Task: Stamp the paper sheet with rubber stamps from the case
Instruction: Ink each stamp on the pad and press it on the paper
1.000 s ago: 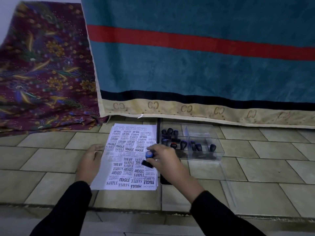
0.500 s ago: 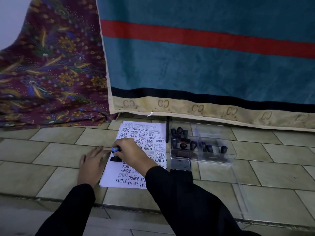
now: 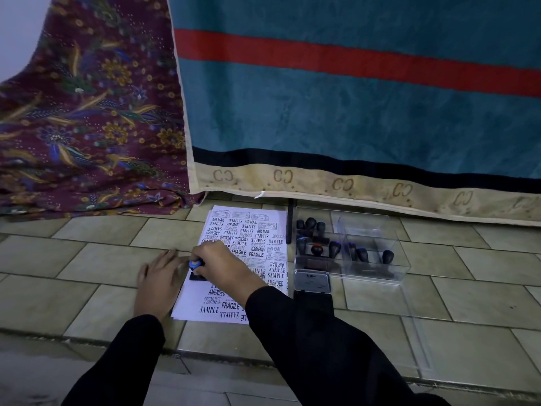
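A white paper sheet (image 3: 257, 235) covered with black stamped words lies on the tiled floor. My right hand (image 3: 225, 269) grips a rubber stamp (image 3: 196, 269) with a blue-topped handle; its black base rests on the sheet's left side. My left hand (image 3: 159, 281) lies flat, fingers spread, on the floor and the sheet's left edge. To the right of the sheet stands the clear plastic case (image 3: 374, 253) with several dark-handled stamps (image 3: 333, 249) upright inside. A metal ink pad tin (image 3: 312, 282) sits in front of the case.
A teal blanket (image 3: 351, 106) with a red stripe hangs behind, its beige hem just above the sheet and case. A maroon patterned cloth (image 3: 82, 118) drapes at the left. The case's clear lid (image 3: 409, 323) lies on the tiles at the right. A step edge runs below the sheet.
My right hand carried the stamp from the sheet's right edge near the ink pad over to its left side and set it down there. My left hand stayed on the left edge.
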